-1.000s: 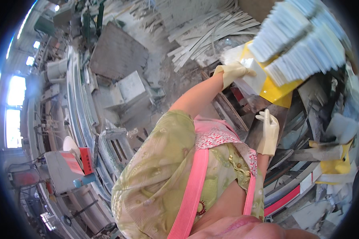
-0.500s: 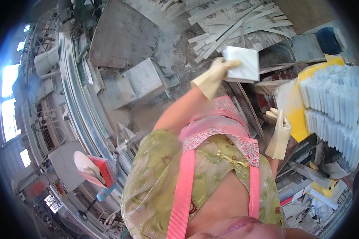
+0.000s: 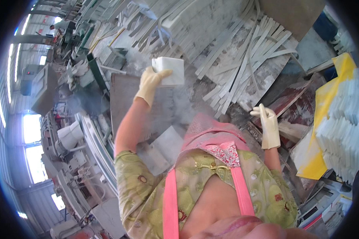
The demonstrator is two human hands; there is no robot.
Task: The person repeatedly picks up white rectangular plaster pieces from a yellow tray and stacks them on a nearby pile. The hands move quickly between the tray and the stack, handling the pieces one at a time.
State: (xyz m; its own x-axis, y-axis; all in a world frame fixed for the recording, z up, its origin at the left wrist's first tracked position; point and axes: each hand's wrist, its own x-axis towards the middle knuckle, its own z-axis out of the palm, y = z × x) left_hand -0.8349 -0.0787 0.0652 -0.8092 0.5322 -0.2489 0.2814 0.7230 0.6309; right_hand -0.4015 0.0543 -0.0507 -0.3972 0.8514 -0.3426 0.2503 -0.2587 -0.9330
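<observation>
My left hand, in a cream rubber glove, grips a white square stone tile by its left side, with the thumb across its face. The tile looks thick, and I cannot tell whether it is one piece or several together. Held up at arm's length, it is over the grey board and the dusty floor. My right hand, gloved the same way, is raised on the right with its fingers stretched out and nothing in it. It is nearest to a worn reddish-brown board and apart from the tile.
Rows of stacked white tiles stand at the right beside a yellow sheet. Long pale strips lie heaped at the top. A large grey board lies below my left hand. Machinery with a curved metal rail runs along the left.
My left hand has carried the tile leftward, away from the tile stacks. My view has turned, bringing more of the hall into sight at the left. The right hand stays raised and empty.
</observation>
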